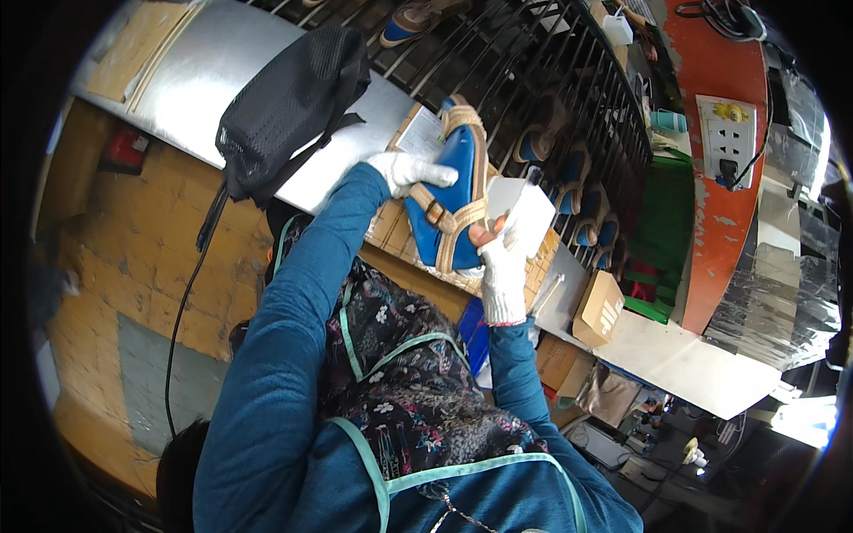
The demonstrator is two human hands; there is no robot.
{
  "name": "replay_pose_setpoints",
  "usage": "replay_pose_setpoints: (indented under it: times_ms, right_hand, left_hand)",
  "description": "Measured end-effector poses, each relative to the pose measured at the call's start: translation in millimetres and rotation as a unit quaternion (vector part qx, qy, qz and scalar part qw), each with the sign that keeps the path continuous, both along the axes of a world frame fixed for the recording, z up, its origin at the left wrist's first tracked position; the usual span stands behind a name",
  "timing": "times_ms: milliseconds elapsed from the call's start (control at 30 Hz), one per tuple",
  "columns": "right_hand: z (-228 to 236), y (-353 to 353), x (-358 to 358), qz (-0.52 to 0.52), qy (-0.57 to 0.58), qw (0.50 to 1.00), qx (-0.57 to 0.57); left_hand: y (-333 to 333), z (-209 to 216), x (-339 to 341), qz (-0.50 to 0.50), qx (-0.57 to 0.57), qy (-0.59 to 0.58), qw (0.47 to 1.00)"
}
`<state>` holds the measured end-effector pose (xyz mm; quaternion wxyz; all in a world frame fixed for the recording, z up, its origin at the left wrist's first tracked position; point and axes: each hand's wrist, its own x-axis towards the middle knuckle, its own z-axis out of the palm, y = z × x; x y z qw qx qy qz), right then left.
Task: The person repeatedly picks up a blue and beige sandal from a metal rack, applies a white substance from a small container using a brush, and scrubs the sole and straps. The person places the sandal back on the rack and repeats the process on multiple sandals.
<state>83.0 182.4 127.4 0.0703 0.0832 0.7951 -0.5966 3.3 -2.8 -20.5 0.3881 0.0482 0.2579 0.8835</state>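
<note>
While my left hand [404, 169] has its grip closed on the blue sandal [453, 200] above the tabletop [267, 98], my right hand [503, 266] pinches a white card [522, 216] beside it, so handling looks midway, with finished sandals already on the rack [569, 107]

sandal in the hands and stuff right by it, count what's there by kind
blue sandal with tan straps: 1
white paper piece: 1
white gloved hands: 2, left hand, right hand
black mesh bag: 1
small cardboard box: 1
total: 6
</note>
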Motion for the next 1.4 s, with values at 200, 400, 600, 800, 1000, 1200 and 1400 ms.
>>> replay_pose_setpoints:
  times_ms: [200,400,600,800,1000,1200,1400]
  right_hand:
    - [-33.7,27.1,8.8,-0.062,-0.038,0.997,-0.016]
    - [-74.3,10.2,23.1,-0.141,0.043,0.985,-0.088]
    - [-69.6,0.5,19.2,-0.155,0.185,0.964,-0.108]
    - [-83.3,4.7,34.9,-0.112,0.133,0.949,-0.263]
    - [-104.4,0.7,34.1,-0.115,0.150,0.951,-0.246]
    - [-101.5,4.0,32.5,-0.081,0.081,0.956,-0.269]
    - [-93.3,-6.2,23.9,-0.158,0.080,0.862,-0.475]
  left_hand:
    - [19.7,-35.2,-0.4,0.035,-0.115,0.013,0.993]
    - [-1.6,-85.5,5.9,0.142,-0.123,-0.132,0.973]
    - [-23.3,-24.4,-8.2,0.048,-0.013,-0.142,0.989]
    - [-18.1,19.6,-4.6,-0.095,0.027,-0.178,0.979]
    - [-23.3,30.1,-1.3,-0.046,-0.026,-0.248,0.967]
    - [-26.4,38.5,-0.5,-0.034,-0.008,-0.281,0.959]
    - [-22.3,39.8,-0.3,-0.030,0.009,-0.297,0.954]
